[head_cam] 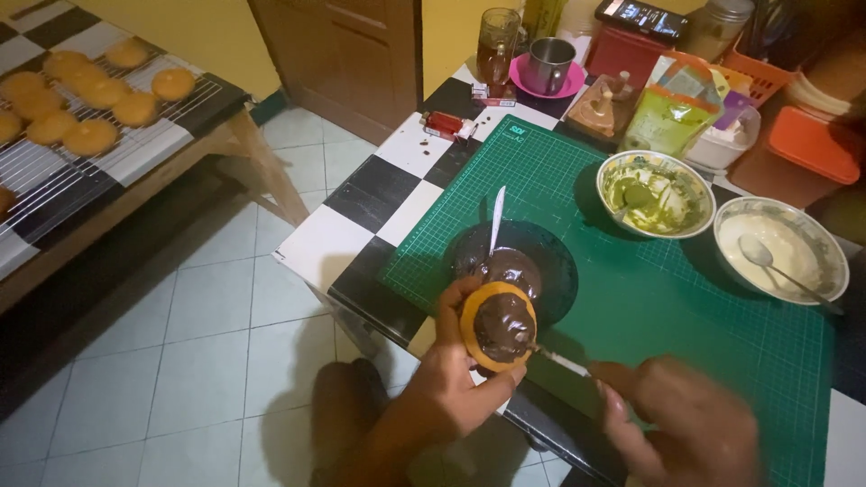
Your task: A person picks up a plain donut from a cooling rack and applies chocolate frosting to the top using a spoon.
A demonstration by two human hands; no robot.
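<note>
Chocolate-brown spread covers most of a round golden bun [497, 326] held up in the left hand [451, 383], whose thumb and fingers curl round the bun's rim and pinch it at the edge, apparently so that the coated face stays clear of the skin and tilted toward the camera. The right hand [686, 424], blurred, has its fingers closed on the handle of a thin white spreader [561, 361] whose tip touches the lower edge of the coating; the blur hides exactly how the fingers lie. The bun hangs just above the near side of a dark bowl of chocolate [519, 266], with a white spoon [496, 219] standing in it, probably so that any drip falls back into the bowl. That bowl sits on a green cutting mat [649, 298] laid over a black-and-white chequered table [361, 207]. Farther right on the mat stand a bowl of green cream [657, 194] and a bowl of white cream [780, 248], each holding a spoon and within easy reach. Well apart, at the left, plain buns [90, 99] rest uncoated on a wire rack [54, 180] on a separate wooden bench, kept away from the spreads.
</note>
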